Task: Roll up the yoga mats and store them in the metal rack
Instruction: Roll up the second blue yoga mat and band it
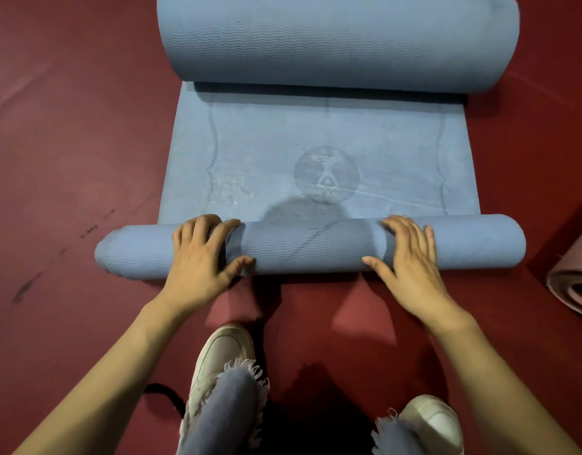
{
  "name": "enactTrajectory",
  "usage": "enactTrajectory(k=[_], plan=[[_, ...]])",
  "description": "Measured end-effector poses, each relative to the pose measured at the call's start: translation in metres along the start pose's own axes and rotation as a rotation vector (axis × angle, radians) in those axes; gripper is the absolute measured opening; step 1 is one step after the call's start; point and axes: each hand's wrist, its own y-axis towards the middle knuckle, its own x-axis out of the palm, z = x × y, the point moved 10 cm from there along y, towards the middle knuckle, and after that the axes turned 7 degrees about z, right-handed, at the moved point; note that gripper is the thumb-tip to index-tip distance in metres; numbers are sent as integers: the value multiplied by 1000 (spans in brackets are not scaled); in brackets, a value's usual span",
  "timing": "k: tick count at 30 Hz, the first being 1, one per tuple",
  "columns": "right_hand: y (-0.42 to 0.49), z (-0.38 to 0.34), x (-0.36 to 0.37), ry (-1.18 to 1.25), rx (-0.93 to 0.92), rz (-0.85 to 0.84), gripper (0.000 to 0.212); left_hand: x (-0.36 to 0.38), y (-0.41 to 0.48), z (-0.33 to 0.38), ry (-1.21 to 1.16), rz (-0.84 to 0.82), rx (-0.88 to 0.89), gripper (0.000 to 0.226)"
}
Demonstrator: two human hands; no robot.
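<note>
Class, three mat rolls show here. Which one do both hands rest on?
The thin blue roll nearest the person, under the left hand and right hand. The thick blue roll lies beyond, untouched; the pink roll lies apart at right.

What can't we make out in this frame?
Head view:
metal rack: outside the frame.
pink mat: cut off by right edge.
blue mat: far roll's top cut off by upper edge.
left hand, right hand: palms hidden against the near roll.
</note>
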Motion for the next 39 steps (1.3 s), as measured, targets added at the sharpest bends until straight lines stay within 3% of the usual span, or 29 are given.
enactTrajectory(k=[4, 7, 12, 17, 21, 26, 31, 33, 39], plan=[[1, -1, 4, 20, 24, 25, 45, -5, 2, 14, -67, 78, 85, 34], [-2, 0, -4, -5, 72, 103, 45, -5, 2, 19, -86, 124, 97, 21], [4, 0, -5, -99, 61, 88, 49, -2, -1, 24, -85, 194, 7, 27], [11, 3, -6, -39, 69, 120, 47, 3, 7, 23, -127, 171, -51, 25], [17, 0, -6, -42, 112, 169, 41, -1, 13, 22, -135, 196, 5, 23], [13, -1, -10, -93, 169, 236, 37, -6, 16, 41, 27, 268, 107, 10], [21, 3, -9, -22, 71, 128, 57, 14, 8, 36, 37, 73, 56, 59], [22, 4, -5, 26, 29, 76, 67, 20, 13, 36, 35, 24, 46, 66], [39, 4, -2, 80, -3, 71, 60, 32, 29, 31, 86, -10, 106, 87]])
